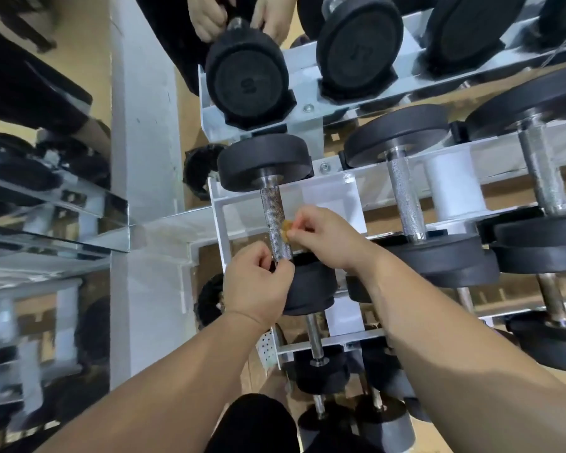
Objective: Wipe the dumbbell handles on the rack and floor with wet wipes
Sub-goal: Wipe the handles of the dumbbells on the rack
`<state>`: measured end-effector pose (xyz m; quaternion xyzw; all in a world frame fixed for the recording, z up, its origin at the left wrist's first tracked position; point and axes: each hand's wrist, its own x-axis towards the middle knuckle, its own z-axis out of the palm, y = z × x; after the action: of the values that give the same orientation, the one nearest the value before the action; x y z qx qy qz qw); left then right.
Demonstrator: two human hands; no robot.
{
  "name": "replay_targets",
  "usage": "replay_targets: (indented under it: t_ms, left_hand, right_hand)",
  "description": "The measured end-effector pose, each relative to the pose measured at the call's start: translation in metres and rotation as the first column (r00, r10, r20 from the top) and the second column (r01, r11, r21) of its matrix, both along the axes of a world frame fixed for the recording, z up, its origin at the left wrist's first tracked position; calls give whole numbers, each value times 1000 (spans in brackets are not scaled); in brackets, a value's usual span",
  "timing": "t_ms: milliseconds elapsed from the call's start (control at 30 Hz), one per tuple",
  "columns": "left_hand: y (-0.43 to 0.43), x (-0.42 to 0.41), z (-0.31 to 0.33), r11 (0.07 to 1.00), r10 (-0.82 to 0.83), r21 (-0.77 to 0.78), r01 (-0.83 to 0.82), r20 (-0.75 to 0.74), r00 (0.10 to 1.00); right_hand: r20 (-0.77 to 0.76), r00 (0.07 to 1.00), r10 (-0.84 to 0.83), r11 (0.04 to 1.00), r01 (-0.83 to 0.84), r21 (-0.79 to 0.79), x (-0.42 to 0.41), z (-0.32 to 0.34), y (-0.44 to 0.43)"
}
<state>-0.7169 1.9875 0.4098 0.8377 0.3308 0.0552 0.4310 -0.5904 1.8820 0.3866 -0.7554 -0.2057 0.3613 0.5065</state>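
A black dumbbell lies on the middle tier of the white rack [221, 220], its knurled steel handle [272, 214] pointing away from me. My right hand [327, 237] pinches a small, dirty tan wipe [286, 228] against the right side of that handle. At the handle's near end, by the lower black weight [311, 289], my left hand [257, 286] grips with curled fingers. What lies under those fingers is hidden.
More black dumbbells [406, 194] fill the rack to the right, on the tier above [247, 81] and below [321, 364]. A mirror [46, 197] with a white pillar stands on the left. Reflected hands [239, 14] show at the top. The floor is tan.
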Motion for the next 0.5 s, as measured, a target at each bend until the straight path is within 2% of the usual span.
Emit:
replay_targets:
  t_ms: [67, 100, 200, 300, 367, 500]
  left_hand:
    - [1, -1, -2, 1000, -13, -8, 13, 8, 1000]
    - [2, -1, -2, 1000, -18, -10, 18, 12, 1000]
    - [5, -2, -3, 1000, -27, -1, 27, 31, 999]
    - [6, -4, 0, 999, -37, -14, 37, 48, 998]
    - [6, -4, 0, 999, -37, -22, 38, 55, 998]
    - [6, -4, 1, 999, -37, -19, 38, 51, 998]
  right_hand:
    - [22, 997, 72, 997, -71, -41, 0, 2, -5]
    - [52, 997, 49, 998, -47, -47, 2, 2, -2]
    - [93, 981, -172, 984, 175, -17, 15, 2, 24]
    - [-1, 955, -295, 955, 295, 14, 22, -1, 40]
    - [-17, 972, -232, 973, 232, -11, 17, -2, 30]
    - [-42, 998, 52, 990, -57, -129, -2, -9, -1]
